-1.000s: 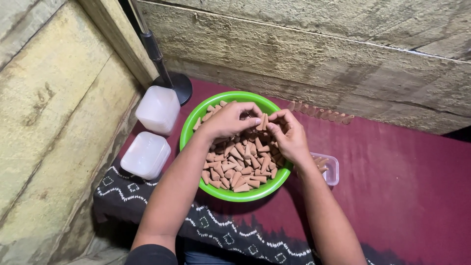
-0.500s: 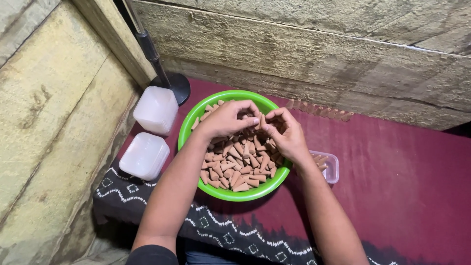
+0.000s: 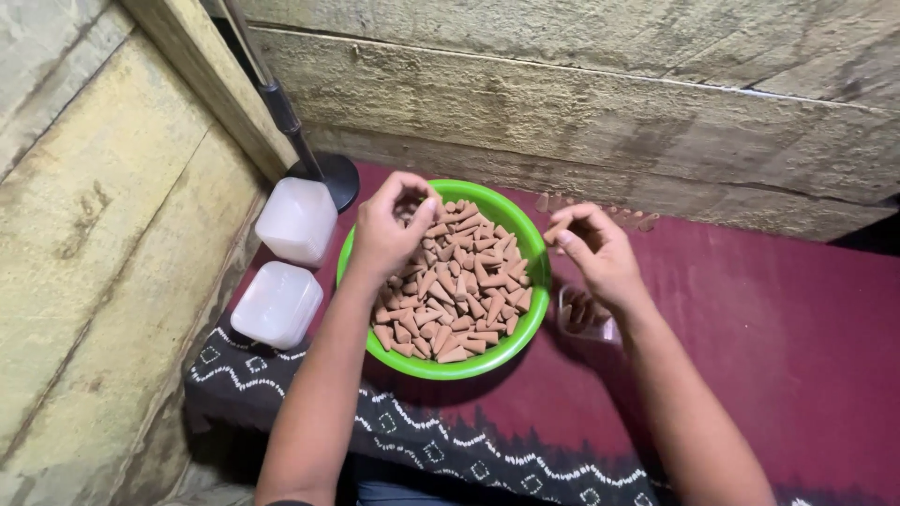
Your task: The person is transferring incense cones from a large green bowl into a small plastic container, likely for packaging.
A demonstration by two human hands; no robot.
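Maroon cloth (image 3: 778,328): left hand (image 3: 389,230) pinches cones (image 3: 459,281) over green bowl (image 3: 525,328) (right hand's (image 3: 595,253) grip pinched, contents unclear).

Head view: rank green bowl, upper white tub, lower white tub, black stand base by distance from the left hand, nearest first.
From the left hand:
1. Green bowl, directly under it.
2. Black stand base and upper white tub, both to its left: too close to call.
3. Lower white tub, left and toward the person.
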